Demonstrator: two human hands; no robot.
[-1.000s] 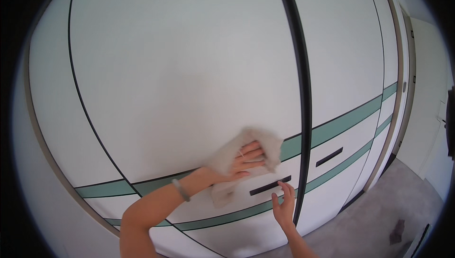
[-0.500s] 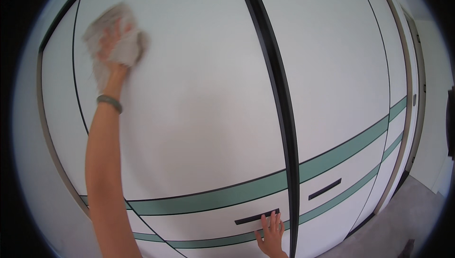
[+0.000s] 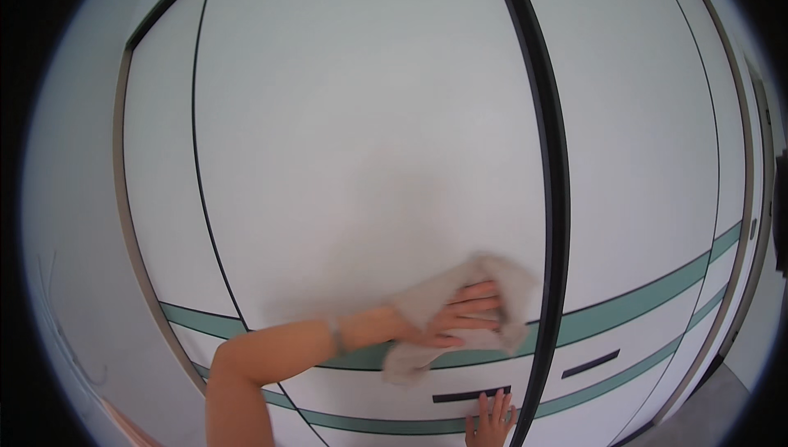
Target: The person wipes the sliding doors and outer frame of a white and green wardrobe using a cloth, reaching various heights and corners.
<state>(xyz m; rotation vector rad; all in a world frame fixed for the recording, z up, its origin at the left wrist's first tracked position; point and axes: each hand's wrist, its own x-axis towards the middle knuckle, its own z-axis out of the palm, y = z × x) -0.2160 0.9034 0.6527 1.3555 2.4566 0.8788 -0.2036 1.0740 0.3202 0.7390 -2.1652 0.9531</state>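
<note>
A pale beige cloth, blurred by motion, lies against the white wardrobe door, low down beside the black vertical strip. My left hand presses it there with the fingers stretched over it, partly wrapped by its folds. One corner of the cloth hangs over the green band. Below it, my right hand rests on the door with its fingers apart, the fingertips at the right end of a dark slot handle. It holds nothing.
The black vertical strip divides the door from another white door with a matching dark handle. A beige frame edges the wardrobe at the left, next to a pale wall. Grey floor shows at the lower right.
My left hand has swept the cloth from the door's upper left down to its lower right. My right hand stays by the handle. The view has shifted left.
</note>
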